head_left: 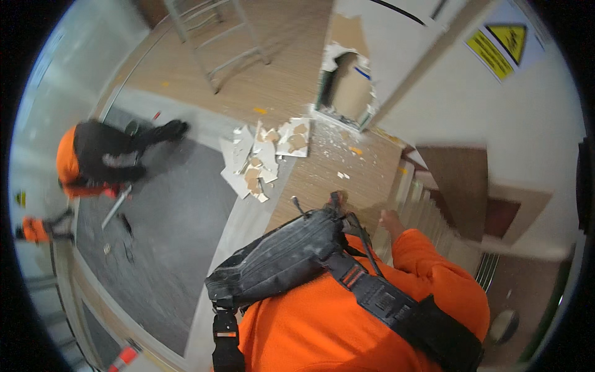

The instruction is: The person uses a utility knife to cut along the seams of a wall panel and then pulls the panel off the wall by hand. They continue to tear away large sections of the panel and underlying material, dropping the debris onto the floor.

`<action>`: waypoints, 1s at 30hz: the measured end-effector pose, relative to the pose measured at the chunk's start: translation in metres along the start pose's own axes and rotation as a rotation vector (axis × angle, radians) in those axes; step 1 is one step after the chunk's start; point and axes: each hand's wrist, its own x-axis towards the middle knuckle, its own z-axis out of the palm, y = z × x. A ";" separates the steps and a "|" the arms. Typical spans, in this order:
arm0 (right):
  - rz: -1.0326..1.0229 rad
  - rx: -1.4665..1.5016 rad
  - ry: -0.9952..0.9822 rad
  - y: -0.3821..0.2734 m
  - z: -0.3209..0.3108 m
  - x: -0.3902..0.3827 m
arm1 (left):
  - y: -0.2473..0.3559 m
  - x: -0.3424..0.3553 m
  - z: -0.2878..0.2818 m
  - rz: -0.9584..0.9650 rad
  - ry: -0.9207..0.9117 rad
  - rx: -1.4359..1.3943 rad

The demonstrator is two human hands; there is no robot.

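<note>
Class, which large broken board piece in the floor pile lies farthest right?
The squarish white piece with torn brown patches; the other large white pieces lie to its left.

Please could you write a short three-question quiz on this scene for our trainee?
1. True or false: the broken board pieces lie to the right of the hole in the white panel, as pictured.
2. Which is closest to the person's right hand?
A. the yellow warning sign
B. the black bag
C. the broken board pieces
3. What climbing aid stands on the wood-look floor near the top of the view?

Key: 1. False, they lie to its left; 2. B; 3. A stepladder.
</note>
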 end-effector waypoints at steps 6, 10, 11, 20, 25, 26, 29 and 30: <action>0.078 -0.020 -0.050 0.021 -0.060 0.027 | 0.238 0.055 0.041 0.335 -0.093 0.289; -0.420 -0.679 -0.011 -0.070 -0.138 0.095 | 0.490 0.100 0.135 0.680 -0.105 0.382; -0.522 -0.796 0.021 -0.105 -0.167 0.106 | 0.547 0.105 0.166 0.736 -0.074 0.427; -0.250 1.531 -0.380 -0.244 -0.314 0.220 | 0.920 -0.017 0.452 0.957 -0.424 -0.075; -0.114 2.282 -0.489 -0.255 -0.291 0.295 | 1.023 0.035 0.532 1.108 -0.406 0.064; -0.084 2.361 -0.523 -0.262 -0.279 0.306 | 1.034 0.060 0.540 1.145 -0.407 0.099; 0.009 2.636 -0.518 -0.292 -0.273 0.342 | 1.062 0.046 0.561 1.007 -0.429 0.295; 0.041 2.722 -0.521 -0.304 -0.269 0.361 | 1.065 0.057 0.568 0.949 -0.353 0.298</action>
